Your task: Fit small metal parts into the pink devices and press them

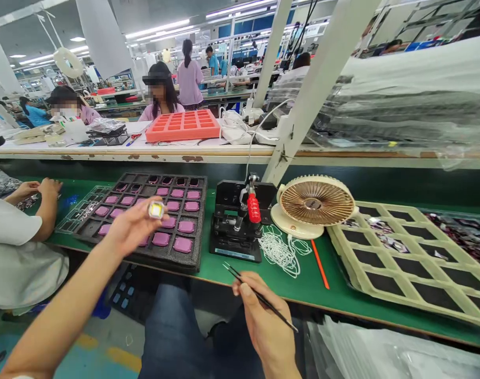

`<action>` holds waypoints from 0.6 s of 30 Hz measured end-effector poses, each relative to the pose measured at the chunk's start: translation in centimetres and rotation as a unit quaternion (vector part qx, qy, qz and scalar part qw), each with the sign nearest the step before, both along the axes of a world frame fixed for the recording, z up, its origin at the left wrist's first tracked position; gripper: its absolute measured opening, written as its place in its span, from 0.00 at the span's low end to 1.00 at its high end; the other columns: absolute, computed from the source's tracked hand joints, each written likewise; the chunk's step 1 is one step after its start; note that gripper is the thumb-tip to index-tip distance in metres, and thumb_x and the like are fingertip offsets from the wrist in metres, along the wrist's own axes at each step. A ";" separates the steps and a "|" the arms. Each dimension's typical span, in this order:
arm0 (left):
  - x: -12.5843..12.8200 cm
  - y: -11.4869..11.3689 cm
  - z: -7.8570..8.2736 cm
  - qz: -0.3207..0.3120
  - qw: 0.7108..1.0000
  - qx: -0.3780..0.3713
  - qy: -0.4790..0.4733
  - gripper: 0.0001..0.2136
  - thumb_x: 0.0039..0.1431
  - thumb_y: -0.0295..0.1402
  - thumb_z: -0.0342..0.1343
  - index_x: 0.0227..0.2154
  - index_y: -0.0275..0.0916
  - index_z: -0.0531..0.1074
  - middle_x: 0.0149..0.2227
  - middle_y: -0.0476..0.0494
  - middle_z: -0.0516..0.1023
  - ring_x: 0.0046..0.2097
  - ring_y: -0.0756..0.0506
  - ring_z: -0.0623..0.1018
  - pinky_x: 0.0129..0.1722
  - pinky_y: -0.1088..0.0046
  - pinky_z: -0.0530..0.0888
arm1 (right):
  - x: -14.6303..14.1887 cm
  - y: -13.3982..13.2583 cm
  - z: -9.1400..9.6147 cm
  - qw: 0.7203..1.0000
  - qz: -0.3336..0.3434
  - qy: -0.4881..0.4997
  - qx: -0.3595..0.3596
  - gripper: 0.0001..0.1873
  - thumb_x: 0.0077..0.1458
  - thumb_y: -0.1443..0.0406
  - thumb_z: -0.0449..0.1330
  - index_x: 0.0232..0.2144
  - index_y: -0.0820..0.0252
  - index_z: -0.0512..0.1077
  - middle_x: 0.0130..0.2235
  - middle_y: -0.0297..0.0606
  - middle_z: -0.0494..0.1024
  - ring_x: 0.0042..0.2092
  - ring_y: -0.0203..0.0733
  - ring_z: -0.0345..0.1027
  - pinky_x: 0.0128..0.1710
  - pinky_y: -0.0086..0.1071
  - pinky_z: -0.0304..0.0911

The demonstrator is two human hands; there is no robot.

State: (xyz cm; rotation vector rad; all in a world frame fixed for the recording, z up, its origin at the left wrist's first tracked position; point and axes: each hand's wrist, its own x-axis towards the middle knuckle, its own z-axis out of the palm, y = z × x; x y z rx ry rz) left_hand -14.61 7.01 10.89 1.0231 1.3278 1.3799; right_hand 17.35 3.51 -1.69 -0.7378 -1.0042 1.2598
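Observation:
Between the fingertips of my left hand [135,225] is a small squarish watch-like case [156,210] with a white and yellow inside. That hand hovers over a dark foam tray [196,221] whose pockets hold many pink-covered pieces [183,245] and a back row of dark ones. My right hand [265,316] grips black tweezers [259,296] near the bench's front edge, their tips apart and pointing up to the left with nothing between them. Just beyond the tips stands a black press fixture [240,221] with a red-handled toggle clamp [254,208].
Right of the press are a cream fan [314,205], a heap of white cord [281,250] and an orange stick [321,265]. A cream tray [405,263] with dark pockets lies further right. An upright post [314,79] and shelf [145,152] stand behind. A co-worker's hands [46,189] are at left.

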 end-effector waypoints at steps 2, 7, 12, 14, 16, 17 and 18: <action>4.1 -3.1 -1.8 -0.042 0.990 -0.019 -0.135 0.21 0.65 0.44 0.65 0.55 0.36 0.78 0.51 0.29 0.83 0.45 0.36 0.84 0.39 0.62 0.81 | -1.0 -0.1 0.9 0.995 0.002 -0.075 0.061 0.07 0.60 0.63 0.71 0.42 0.48 0.87 0.47 0.42 0.84 0.44 0.47 0.81 0.43 0.38 0.80; 11.9 -7.4 -5.5 -0.053 0.989 -0.053 -0.126 0.26 0.59 0.42 0.71 0.57 0.38 0.76 0.40 0.37 0.85 0.32 0.44 0.82 0.27 0.70 0.78 | -2.1 -1.0 2.1 0.963 -0.027 -0.175 0.203 0.23 0.62 0.74 0.67 0.54 0.44 0.82 0.56 0.41 0.83 0.55 0.51 0.80 0.56 0.47 0.78; 14.1 -8.3 -6.4 -0.065 0.993 -0.072 -0.071 0.23 0.58 0.48 0.70 0.50 0.36 0.80 0.38 0.40 0.85 0.27 0.49 0.77 0.28 0.71 0.79 | -1.7 -2.1 2.0 0.929 -0.013 -0.214 0.302 0.33 0.59 0.80 0.65 0.61 0.48 0.77 0.56 0.41 0.83 0.59 0.56 0.78 0.61 0.59 0.75; 14.4 -8.3 -6.4 -0.065 0.993 -0.081 -0.051 0.24 0.59 0.49 0.69 0.51 0.37 0.80 0.39 0.39 0.85 0.27 0.49 0.77 0.28 0.71 0.79 | -1.4 -2.3 1.8 0.924 -0.020 -0.229 0.305 0.32 0.59 0.81 0.65 0.60 0.49 0.77 0.56 0.41 0.83 0.59 0.56 0.78 0.60 0.57 0.76; 14.5 -8.3 -6.4 -0.066 0.994 -0.087 -0.029 0.24 0.60 0.49 0.68 0.52 0.38 0.80 0.38 0.40 0.85 0.26 0.49 0.77 0.29 0.70 0.79 | -1.2 -2.4 1.6 0.923 -0.025 -0.241 0.300 0.32 0.59 0.81 0.65 0.59 0.49 0.78 0.56 0.40 0.83 0.59 0.55 0.78 0.59 0.54 0.78; 14.5 -8.4 -6.5 -0.068 0.994 -0.089 -0.019 0.23 0.61 0.49 0.67 0.52 0.38 0.80 0.38 0.40 0.85 0.26 0.49 0.77 0.29 0.70 0.79 | -1.1 -2.5 1.5 0.922 -0.025 -0.245 0.298 0.31 0.59 0.81 0.65 0.59 0.49 0.78 0.55 0.40 0.83 0.58 0.55 0.78 0.59 0.53 0.78; 14.5 -8.4 -6.6 -0.068 0.994 -0.089 -0.011 0.23 0.61 0.49 0.67 0.52 0.39 0.80 0.38 0.41 0.85 0.26 0.49 0.77 0.29 0.70 0.79 | -1.0 -2.5 1.5 0.921 -0.023 -0.249 0.297 0.30 0.59 0.80 0.65 0.59 0.49 0.79 0.55 0.40 0.83 0.58 0.55 0.78 0.58 0.53 0.79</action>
